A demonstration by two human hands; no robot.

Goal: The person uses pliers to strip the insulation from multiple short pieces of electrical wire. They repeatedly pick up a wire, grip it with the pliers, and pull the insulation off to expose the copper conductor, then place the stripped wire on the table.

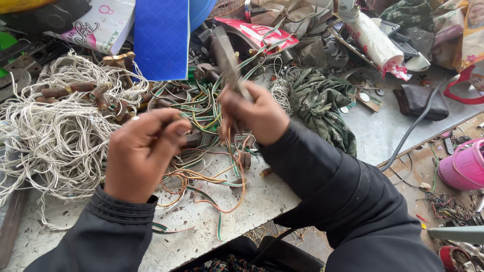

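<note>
My right hand (pixel 254 113) grips a long flat metal blade (pixel 227 55) that points up and away over the bench. My left hand (pixel 141 151) is closed with its fingertips pinched on thin coloured wires (pixel 201 176), close beside the right hand. Green-white, orange and yellow wires trail from between both hands down onto the worn white bench top (pixel 201 221). A big tangle of white cord (pixel 55 131) lies to the left of my left hand.
A crumpled green cloth (pixel 317 100) lies right of my hands. Behind are a blue panel (pixel 161 38), a stack of paper cups (pixel 375 43) and a dark pouch (pixel 421 100). A grey cable (pixel 413 126) crosses the bench edge. A pink bucket (pixel 464 166) stands on the floor.
</note>
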